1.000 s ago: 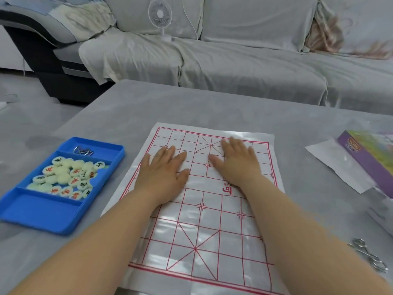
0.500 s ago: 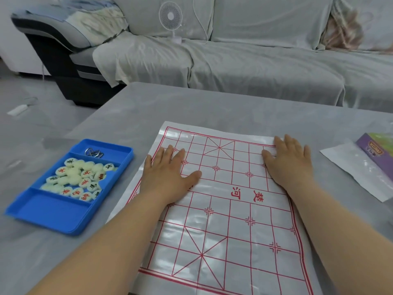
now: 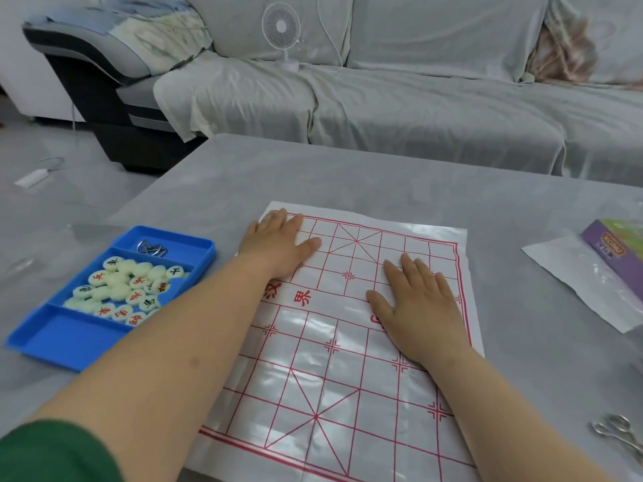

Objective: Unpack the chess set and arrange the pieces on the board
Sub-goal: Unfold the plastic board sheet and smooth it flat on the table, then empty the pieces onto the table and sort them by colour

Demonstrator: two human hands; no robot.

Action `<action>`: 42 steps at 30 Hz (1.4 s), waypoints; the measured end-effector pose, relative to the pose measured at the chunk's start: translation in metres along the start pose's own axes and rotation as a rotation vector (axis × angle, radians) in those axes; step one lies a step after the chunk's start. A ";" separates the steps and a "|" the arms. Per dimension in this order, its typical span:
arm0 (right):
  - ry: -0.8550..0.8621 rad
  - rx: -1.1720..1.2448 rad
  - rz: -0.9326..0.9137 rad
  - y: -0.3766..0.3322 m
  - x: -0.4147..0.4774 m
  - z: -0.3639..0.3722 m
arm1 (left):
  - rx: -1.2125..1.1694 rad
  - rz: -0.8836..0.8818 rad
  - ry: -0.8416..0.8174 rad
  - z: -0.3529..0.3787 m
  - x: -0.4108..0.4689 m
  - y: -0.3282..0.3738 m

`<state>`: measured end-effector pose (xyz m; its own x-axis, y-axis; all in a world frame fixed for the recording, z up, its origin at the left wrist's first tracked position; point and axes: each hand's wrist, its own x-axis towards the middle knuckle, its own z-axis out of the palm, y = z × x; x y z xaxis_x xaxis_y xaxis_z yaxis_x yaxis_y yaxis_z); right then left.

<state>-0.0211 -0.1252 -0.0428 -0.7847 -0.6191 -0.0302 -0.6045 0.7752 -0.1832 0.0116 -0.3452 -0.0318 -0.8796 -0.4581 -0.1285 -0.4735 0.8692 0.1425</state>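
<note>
A white plastic-sheet chess board with red grid lines lies flat on the grey table. My left hand presses flat on its far left corner, fingers straight. My right hand lies flat on the right middle of the sheet, fingers spread. To the left, several round cream chess pieces with red and black characters are heaped in the middle compartment of a blue tray. No pieces stand on the board.
A metal ring puzzle sits in the tray's far compartment. A purple box on a clear plastic bag lies at the right edge. Small scissors lie near right. A sofa with a small fan stands behind the table.
My left hand slid from the left middle of the sheet to its far left corner. My right hand moved back from the right edge toward the middle. Both stayed flat on the sheet.
</note>
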 end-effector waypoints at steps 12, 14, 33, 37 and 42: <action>0.033 0.106 0.034 0.001 -0.001 -0.006 | -0.357 0.016 0.436 -0.024 -0.083 -0.014; 0.061 0.148 0.023 -0.001 -0.005 -0.012 | -0.392 -0.030 0.485 -0.023 -0.122 -0.031; -0.207 0.267 -0.446 -0.216 -0.044 -0.011 | -0.346 -0.796 0.332 -0.012 -0.212 -0.169; -0.182 0.103 -0.487 -0.233 -0.036 -0.002 | -0.416 -0.893 0.337 -0.016 -0.194 -0.174; -0.079 0.084 -0.491 -0.242 -0.025 0.009 | -0.579 -0.887 0.438 -0.014 -0.174 -0.176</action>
<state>0.1466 -0.2987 -0.0066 -0.3962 -0.9182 0.0056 -0.8840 0.3798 -0.2726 0.2467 -0.4208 -0.0209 -0.1123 -0.9910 -0.0727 -0.7855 0.0437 0.6173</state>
